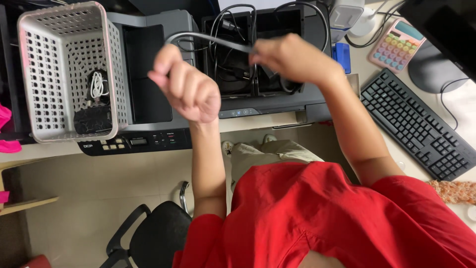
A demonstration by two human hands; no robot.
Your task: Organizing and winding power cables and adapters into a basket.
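Observation:
A grey cable (208, 38) stretches between both my hands, above a dark printer (267, 101). My left hand (186, 87) is a closed fist around one end of the cable. My right hand (292, 57) pinches the other end over the printer's open top, where several black cables (233, 64) lie tangled. A grey perforated plastic basket (59, 44) stands on a second printer at the left; a coiled white cable (97, 84) and a black object (92, 119) lie inside it.
A black keyboard (421, 124) lies on the desk at the right, with a pastel calculator (399, 44) and a monitor base (436, 69) behind it. A black chair (153, 238) stands on the beige floor below. My red shirt (337, 218) fills the lower right.

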